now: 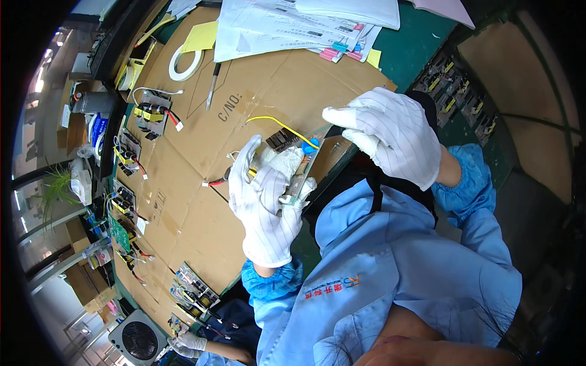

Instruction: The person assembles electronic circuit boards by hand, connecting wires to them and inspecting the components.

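Note:
My left hand [265, 204], in a white glove with thin stripes, is closed around a circuit board [299, 183] tilted up on its edge. On the board I see a dark finned block [282, 139], a blue round component [310, 146] and a yellow wire [284, 123] that arcs out above it. White material lies against the board by my fingers; its kind is unclear. To the right, apart from the board, is my right hand [394, 134], gloved too. Its fingers are curled and pressed together; whatever they hold, if anything, is hidden.
Flattened cardboard [183, 226] covers the green bench. A tape roll [185, 63], a pen-like tool [213, 85] and clipped papers [274, 30] lie at the far side. Finished-looking boards [152, 114] line the left edge. Another person's gloved hand [189, 343] works at the lower left.

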The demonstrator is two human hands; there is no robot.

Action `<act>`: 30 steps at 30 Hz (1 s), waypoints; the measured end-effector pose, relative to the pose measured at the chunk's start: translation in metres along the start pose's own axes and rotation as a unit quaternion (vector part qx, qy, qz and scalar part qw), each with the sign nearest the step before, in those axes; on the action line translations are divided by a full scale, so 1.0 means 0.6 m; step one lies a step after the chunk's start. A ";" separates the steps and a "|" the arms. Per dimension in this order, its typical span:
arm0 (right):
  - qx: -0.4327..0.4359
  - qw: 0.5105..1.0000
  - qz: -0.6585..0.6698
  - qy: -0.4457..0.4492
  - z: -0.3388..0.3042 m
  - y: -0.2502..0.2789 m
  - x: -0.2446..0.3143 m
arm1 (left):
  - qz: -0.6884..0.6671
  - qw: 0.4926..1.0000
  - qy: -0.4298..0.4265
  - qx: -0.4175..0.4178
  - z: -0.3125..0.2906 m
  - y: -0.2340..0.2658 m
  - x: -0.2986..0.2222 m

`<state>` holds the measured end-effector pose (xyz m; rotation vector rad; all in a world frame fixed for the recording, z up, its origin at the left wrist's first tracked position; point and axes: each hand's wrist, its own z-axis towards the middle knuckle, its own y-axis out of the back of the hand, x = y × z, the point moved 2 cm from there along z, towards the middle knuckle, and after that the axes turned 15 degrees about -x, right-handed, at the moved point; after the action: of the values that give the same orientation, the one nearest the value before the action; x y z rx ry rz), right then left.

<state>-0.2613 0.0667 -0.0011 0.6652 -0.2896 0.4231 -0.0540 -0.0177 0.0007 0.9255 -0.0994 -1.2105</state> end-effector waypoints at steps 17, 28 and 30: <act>0.026 0.992 0.000 0.127 0.018 -0.005 0.002 | -0.026 0.999 -0.027 0.034 0.020 0.011 0.005; 0.082 0.991 0.019 0.106 0.028 0.001 -0.001 | -0.027 0.999 -0.020 0.041 0.024 0.012 -0.003; 0.085 0.990 0.034 0.108 0.034 0.003 -0.001 | -0.034 0.999 -0.019 0.032 0.023 0.014 -0.003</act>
<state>-0.2653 0.0547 0.0150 0.7695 -0.0716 0.5854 -0.0558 -0.0235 0.0161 0.9693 -0.1381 -1.2947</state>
